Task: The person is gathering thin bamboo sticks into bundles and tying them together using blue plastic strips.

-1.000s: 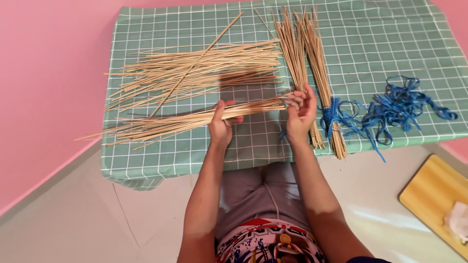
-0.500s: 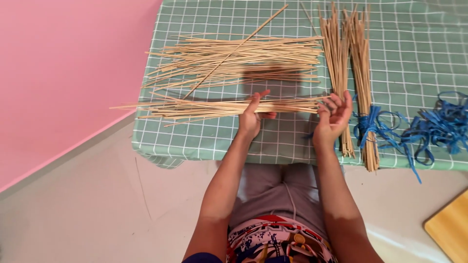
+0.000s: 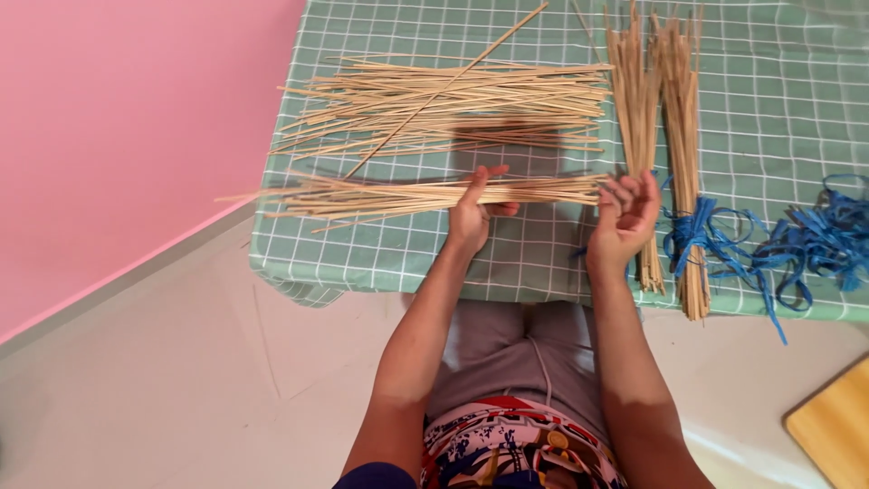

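The left hand [image 3: 471, 217] closed around a bundle of thin, pale, stiff yet snappable sticks [image 3: 425, 193] mid-length, while the open-fingered right hand [image 3: 625, 213] squared its ends, gripping nothing.

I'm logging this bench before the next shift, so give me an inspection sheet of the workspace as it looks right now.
Surface: table under a green checked cloth.
Job's things: thin stick bundle lying crosswise at the near edge.
Clutter: loose stick pile behind; two tied bundles lying lengthwise on the right; blue ribbon strips.
Hands: left hand grips the bundle mid-length; right hand open against its end.
Cables: nothing seen.
Surroundings: pink wall, pale floor, wooden board at lower right.
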